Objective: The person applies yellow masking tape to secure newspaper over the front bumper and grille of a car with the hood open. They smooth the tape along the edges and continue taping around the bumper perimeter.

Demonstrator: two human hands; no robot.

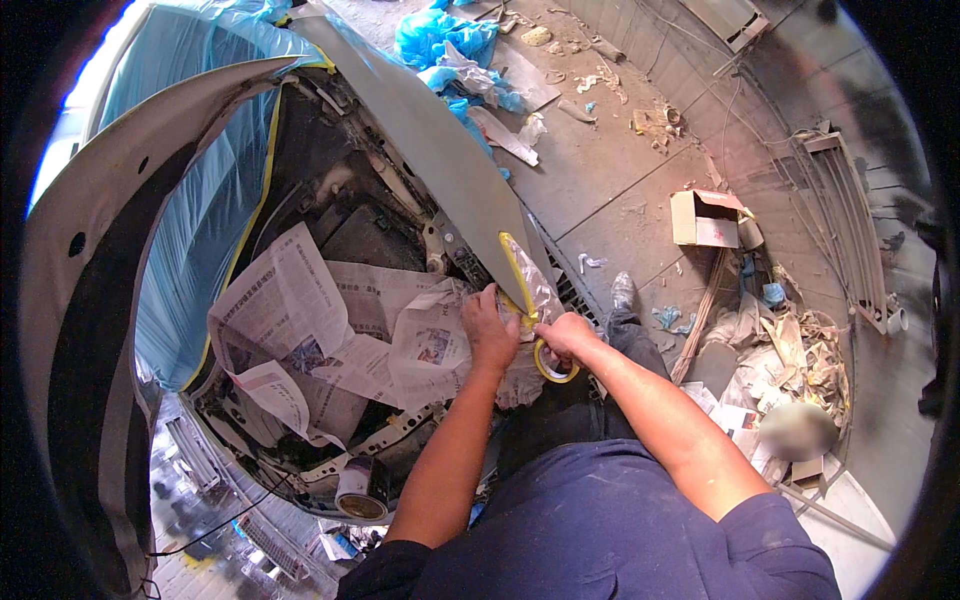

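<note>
My right hand is closed on a roll of yellow masking tape, which hangs just below the fingers. Close beside it, my left hand rests at the front corner of the grey fender, thumb and forefinger apart, against the newspaper and tape edge. Yellow tape runs along the fender's tip, bordering a wrinkled silvery sheet. Printed newspaper sheets lie across the engine bay to the left of my hands. What my left fingertips touch is partly hidden.
The raised hood stands at left, with blue plastic film behind it. A can sits at the bay's front edge. Crumpled blue plastic, an open cardboard box and heaped paper scraps litter the floor.
</note>
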